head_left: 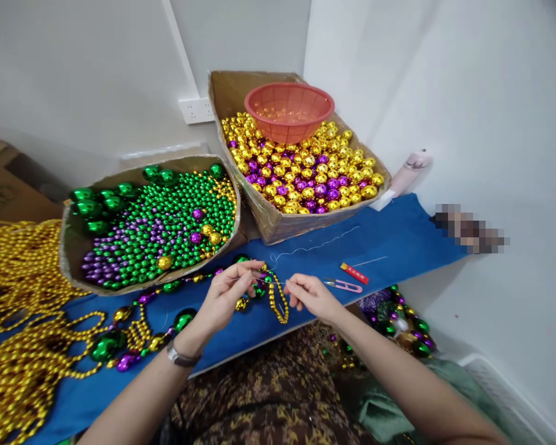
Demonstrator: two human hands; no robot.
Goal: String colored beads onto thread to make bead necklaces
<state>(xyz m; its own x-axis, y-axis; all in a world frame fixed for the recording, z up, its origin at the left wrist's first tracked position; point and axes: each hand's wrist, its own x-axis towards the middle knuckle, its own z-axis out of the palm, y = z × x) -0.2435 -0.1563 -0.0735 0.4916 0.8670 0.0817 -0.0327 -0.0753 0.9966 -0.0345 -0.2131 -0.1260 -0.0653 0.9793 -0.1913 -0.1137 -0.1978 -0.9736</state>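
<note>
- Bead strand (279,304): a gold loop hanging between both hands above the blue cloth (389,238), in front of the box of green and purple beads (157,225).
- Left hand (227,298): thumb and forefinger pinched on the thread (274,283), other fingers curled. Right hand (309,295): fingertips pressed together on the same thread; whether a needle is there, cannot tell.
- Risk: the thread is very fine and taut. If either pinch slackens, beads likely slide off the free end and roll away across the cloth.
- Risk: the loop hangs near the larger strung beads (143,334) on the cloth; a snag there could tangle the line.
- Risk: pulling too hard may snap the thread.
- Snips (347,285) lie just beside the right hand; a stray sweep could knock them off the edge.
</note>
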